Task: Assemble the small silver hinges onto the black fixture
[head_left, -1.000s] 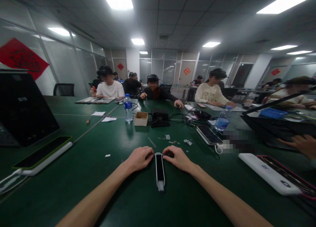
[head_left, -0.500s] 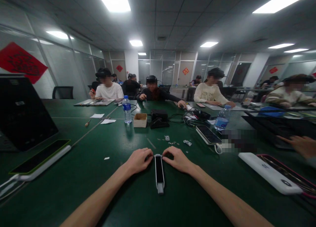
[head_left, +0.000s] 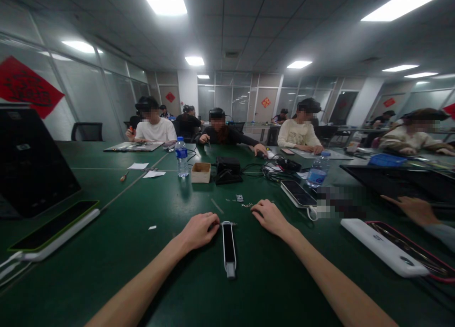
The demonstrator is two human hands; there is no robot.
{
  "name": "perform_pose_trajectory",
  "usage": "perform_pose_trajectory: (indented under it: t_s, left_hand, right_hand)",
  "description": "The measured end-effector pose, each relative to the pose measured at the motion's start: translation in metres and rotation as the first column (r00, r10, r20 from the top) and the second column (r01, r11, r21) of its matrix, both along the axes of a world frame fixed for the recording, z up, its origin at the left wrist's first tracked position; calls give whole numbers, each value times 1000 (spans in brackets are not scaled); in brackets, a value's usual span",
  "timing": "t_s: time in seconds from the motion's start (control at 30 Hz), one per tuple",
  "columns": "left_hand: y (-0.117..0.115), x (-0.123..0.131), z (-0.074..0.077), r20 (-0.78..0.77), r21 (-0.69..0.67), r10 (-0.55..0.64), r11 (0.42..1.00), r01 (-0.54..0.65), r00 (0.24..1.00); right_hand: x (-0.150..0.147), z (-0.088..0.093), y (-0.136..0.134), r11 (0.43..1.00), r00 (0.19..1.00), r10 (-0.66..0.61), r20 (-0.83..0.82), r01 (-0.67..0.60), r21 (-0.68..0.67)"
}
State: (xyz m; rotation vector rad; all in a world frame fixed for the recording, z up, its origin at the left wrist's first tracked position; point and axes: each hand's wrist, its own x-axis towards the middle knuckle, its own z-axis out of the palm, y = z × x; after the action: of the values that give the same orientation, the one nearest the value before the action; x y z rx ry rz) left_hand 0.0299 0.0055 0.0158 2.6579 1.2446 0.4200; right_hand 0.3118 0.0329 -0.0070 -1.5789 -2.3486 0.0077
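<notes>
A long, slim piece with a black face, a white rim and a grey tip (head_left: 229,246) lies on the green table (head_left: 106,279), its tip toward me. At its far end, a small metal pin-like part (head_left: 233,223) sticks out to the right. My left hand (head_left: 202,230) is closed in a pinch at the left of that end; what its fingertips grip is hidden. My right hand (head_left: 269,217) is apart from the slim piece, its fingers loosely spread beside several small metal rings (head_left: 246,205). Behind the rings lies a small metal plate (head_left: 239,198).
Farther back stand a small cardboard box (head_left: 201,173), a black device (head_left: 227,169) and two water bottles (head_left: 182,157) (head_left: 318,169). Phones and a white power bank (head_left: 384,246) lie at the right. Another person's hand (head_left: 412,208) touches a black panel. A dark monitor (head_left: 33,161) stands left.
My right hand has left the far end of the slim piece and moved right and away to the small rings, covering another metal plate. The left hand has stayed in place.
</notes>
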Motion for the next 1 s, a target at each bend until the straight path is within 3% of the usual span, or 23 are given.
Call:
perform_pose_trajectory:
  t_s: [0.2,0.47,0.77,0.87,1.0]
  left_hand:
    - [2,0,-4,-2,30,-8,1000,8,1000]
    - [3,0,-6,-17,35,8,999,-7,1000]
    - [1,1,-4,-6,28,52,998,-52,999]
    - [-1,2,-2,10,37,98,994,-99,995]
    - [-4,4,1,60,119,133,983,-140,989]
  right_hand:
    - [-8,5,0,999,998,-35,58,37,-39]
    - [-4,-7,5,999,996,-36,80,37,-11]
    - [-15,-1,-2,994,992,-13,126,0,108]
    - [-22,4,-7,988,996,66,58,-74,135]
    - [-40,8,-20,972,968,195,-155,-170,160]
